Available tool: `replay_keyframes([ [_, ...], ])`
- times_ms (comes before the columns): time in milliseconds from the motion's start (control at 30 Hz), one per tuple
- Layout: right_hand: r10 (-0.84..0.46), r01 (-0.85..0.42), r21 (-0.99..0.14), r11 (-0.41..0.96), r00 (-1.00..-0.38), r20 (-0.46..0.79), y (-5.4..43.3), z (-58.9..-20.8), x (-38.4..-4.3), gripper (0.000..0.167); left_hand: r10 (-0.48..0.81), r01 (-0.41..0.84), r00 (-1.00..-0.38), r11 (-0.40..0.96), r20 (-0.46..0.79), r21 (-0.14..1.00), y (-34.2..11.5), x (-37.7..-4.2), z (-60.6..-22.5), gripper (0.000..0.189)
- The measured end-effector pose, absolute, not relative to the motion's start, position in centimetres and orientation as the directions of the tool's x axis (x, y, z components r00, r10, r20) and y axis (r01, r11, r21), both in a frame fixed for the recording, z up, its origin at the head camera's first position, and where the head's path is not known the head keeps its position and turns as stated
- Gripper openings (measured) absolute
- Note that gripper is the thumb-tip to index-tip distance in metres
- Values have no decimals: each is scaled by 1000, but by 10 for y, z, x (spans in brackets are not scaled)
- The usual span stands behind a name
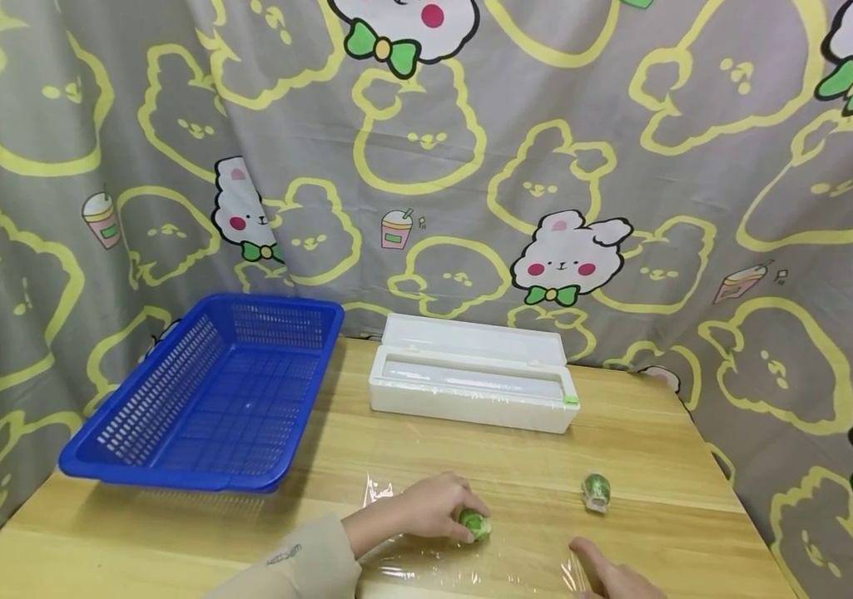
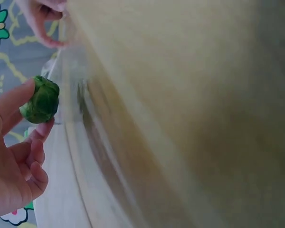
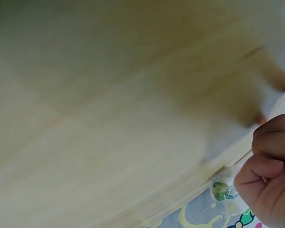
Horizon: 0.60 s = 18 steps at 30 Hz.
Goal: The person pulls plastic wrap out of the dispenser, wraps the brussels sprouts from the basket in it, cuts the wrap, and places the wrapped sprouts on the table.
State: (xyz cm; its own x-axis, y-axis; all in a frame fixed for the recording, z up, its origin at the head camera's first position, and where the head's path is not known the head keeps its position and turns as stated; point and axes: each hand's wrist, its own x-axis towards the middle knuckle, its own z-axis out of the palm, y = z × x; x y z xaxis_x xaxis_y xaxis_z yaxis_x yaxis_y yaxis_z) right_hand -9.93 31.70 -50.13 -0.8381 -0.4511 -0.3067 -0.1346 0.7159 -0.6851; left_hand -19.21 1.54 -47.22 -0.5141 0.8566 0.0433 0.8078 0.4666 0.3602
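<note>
Between thumb and fingers my left hand (image 1: 441,506) pinches a green Brussels sprout (image 1: 476,525), also plain in the left wrist view (image 2: 42,100). It is low over a sheet of clear cling film (image 1: 426,574) spread on the table; whether the sprout touches the film I cannot tell. At the film's right edge, my right hand (image 1: 616,577) holds the film, which wrinkles toward its fingers. Curled fingers of that hand (image 3: 275,161) show in the right wrist view. Another sprout (image 1: 596,491), wrapped in film, lies beyond the right hand.
A white cling film dispenser box (image 1: 471,408) stands at the back of the wooden table (image 1: 658,433), lid raised, roll inside. To the left is a blue perforated basket (image 1: 171,481). A patterned curtain (image 1: 441,274) hangs behind the table and along its sides.
</note>
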Motion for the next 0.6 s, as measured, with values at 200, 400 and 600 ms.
replay_keyframes([
  [200,-515,-213,-707,674,-822,-243,319,-502,-101,57,831,785,-554,537,-35,309,17,-188,-472,41],
  [400,-516,-206,-712,671,-820,-249,321,-500,-102,58,818,763,-569,564,-87,314,13,-188,-469,51],
  [600,-462,-138,-698,702,-835,-300,320,-498,-101,75,768,710,-626,634,-139,306,-1,-183,-466,71],
])
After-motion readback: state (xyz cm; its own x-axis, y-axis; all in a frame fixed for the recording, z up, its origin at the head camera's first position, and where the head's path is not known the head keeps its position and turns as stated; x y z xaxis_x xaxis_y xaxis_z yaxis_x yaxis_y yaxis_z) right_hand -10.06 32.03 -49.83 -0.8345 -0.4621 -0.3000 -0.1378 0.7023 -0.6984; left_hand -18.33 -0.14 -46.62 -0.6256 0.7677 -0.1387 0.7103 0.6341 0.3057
